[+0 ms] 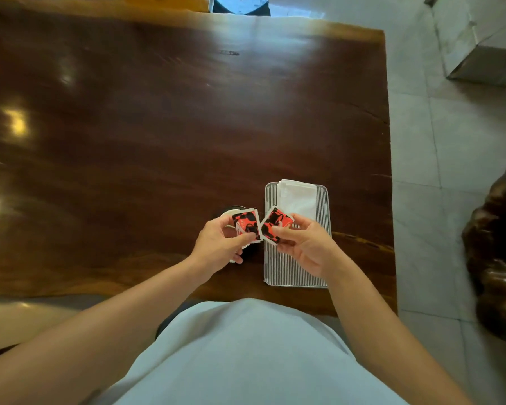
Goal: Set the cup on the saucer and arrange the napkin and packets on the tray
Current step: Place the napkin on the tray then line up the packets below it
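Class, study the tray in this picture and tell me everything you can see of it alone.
The rectangular silvery metal tray with rounded corners and a ribbed, striped floor lies flat near the right edge of the dark brown wooden table, its long side running away from the person. A folded white napkin lies on its far end, one corner overhanging the rim. Its near half is bare. The right hand, holding a red-and-black square packet, hovers over its middle; whether it touches the tray cannot be told.

Two square red-and-black packets are held side by side at lower centre: the left packet [247,225] upright, the right packet [274,225] tilted. A folded white napkin [298,198] lies at the far end of a ribbed tray [287,270]. A cup and saucer [228,215] are mostly hidden behind the left packet.
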`<state>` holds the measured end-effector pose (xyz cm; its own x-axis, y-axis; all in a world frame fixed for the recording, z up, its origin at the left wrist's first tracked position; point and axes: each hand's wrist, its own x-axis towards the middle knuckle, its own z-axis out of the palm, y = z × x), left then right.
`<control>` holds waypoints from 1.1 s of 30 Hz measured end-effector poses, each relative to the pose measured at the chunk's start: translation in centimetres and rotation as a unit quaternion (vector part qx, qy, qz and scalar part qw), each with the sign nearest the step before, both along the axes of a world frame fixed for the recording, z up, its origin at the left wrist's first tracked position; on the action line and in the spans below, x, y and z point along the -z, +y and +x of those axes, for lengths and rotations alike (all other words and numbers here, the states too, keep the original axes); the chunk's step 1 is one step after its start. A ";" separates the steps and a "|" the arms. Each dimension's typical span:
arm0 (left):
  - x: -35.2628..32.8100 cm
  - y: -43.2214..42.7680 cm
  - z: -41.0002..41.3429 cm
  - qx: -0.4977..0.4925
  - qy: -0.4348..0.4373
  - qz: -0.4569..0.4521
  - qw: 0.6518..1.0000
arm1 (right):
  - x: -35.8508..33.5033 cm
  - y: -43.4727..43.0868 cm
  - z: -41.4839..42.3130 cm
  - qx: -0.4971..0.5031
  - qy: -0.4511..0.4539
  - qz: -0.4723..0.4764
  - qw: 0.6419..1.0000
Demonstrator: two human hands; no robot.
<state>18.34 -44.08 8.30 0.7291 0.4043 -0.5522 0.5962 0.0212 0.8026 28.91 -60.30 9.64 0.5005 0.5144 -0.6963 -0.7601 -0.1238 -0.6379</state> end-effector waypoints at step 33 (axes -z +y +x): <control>9.1 -8.0 6.0 0.109 0.212 -0.048 0.970 | 11.3 -8.5 4.2 -0.047 -0.039 -0.356 0.933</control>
<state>24.36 -52.11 -0.79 0.4911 0.1980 -0.8483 0.8706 -0.0792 0.4855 33.11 -68.76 -1.65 0.5393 -0.0202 -0.8419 -0.6797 -0.6006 -0.4210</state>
